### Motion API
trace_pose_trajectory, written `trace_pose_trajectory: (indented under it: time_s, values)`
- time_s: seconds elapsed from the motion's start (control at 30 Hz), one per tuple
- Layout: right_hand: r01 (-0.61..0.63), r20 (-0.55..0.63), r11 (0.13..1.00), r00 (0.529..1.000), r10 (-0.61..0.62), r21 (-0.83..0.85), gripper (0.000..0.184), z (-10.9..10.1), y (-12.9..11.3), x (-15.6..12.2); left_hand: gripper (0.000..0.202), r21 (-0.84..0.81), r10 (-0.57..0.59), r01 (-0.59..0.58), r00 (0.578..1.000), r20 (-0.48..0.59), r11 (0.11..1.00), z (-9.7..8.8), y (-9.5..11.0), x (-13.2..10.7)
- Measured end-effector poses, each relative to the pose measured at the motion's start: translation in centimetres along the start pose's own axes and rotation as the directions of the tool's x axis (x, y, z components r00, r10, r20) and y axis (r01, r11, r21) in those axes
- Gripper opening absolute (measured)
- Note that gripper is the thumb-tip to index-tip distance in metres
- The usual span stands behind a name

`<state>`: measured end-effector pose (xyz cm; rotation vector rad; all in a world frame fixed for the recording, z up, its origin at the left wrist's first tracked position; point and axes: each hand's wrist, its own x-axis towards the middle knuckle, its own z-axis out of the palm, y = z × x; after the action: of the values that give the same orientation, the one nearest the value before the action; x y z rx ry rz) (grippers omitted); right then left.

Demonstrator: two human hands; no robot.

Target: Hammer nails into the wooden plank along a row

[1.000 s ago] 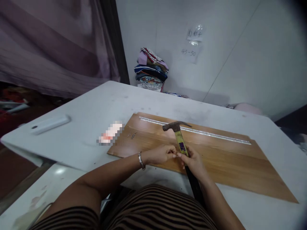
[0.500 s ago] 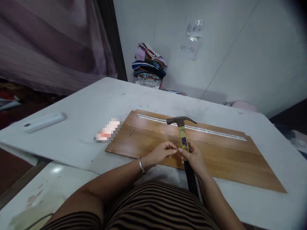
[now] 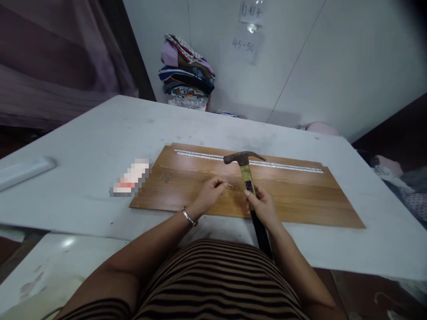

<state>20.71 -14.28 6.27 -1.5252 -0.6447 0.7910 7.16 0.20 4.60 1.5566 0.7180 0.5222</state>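
Observation:
A long wooden board (image 3: 300, 195) lies on the white table (image 3: 100, 129), with a silvery row of nail heads (image 3: 283, 165) along its far edge. My right hand (image 3: 262, 206) is closed round the yellow handle of a claw hammer (image 3: 245, 162), whose rusty head hovers over the board. My left hand (image 3: 210, 193) pinches a small nail (image 3: 228, 184) just above the board, left of the hammer handle. A silver bracelet sits on my left wrist. Two or three loose nails (image 3: 166, 177) lie on the board's left end.
A blurred pinkish object (image 3: 130, 178) rests on the table left of the board. A white bar-shaped thing (image 3: 23, 171) lies at the far left. A pile of folded cloths (image 3: 185, 73) stands against the wall behind the table. Paper notes (image 3: 248, 26) hang on the wall.
My two hands have drawn apart; the left now carries the nail alone over the board. The view has shifted so everything sits lower-left to upper in frame.

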Motion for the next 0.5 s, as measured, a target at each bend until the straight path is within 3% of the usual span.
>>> trace_pose_trajectory:
  time_s: [0.1, 0.23, 0.3, 0.5]
  values:
    - [0.021, -0.066, 0.997, 0.998, -0.025, -0.073, 0.044, -1.6, 0.0, -0.9, 0.013, 0.241, 0.136, -0.123, 0.99, -0.04, 0.963, -1.5, 0.0, 1.5]
    - [0.016, -0.1, 0.994, 0.995, -0.027, -0.105, 0.044, -3.3, 0.6, -2.3, 0.008, 0.551, 0.28, -0.313, 0.949, 0.147, 0.773, -2.3, 0.1, 2.9]
    - [0.013, -0.096, 0.994, 0.995, -0.024, -0.104, 0.041, -3.8, 1.1, -3.0, 0.009, 0.608, 0.28, -0.353, 0.936, 0.215, 0.711, -2.0, 0.2, 3.4]
    - [-0.067, -0.128, 0.993, 0.99, 0.055, -0.093, 0.045, -4.4, 2.3, -4.7, 0.014, 0.664, 0.266, -0.403, 0.915, 0.302, 0.63, -0.1, 0.0, 4.4]
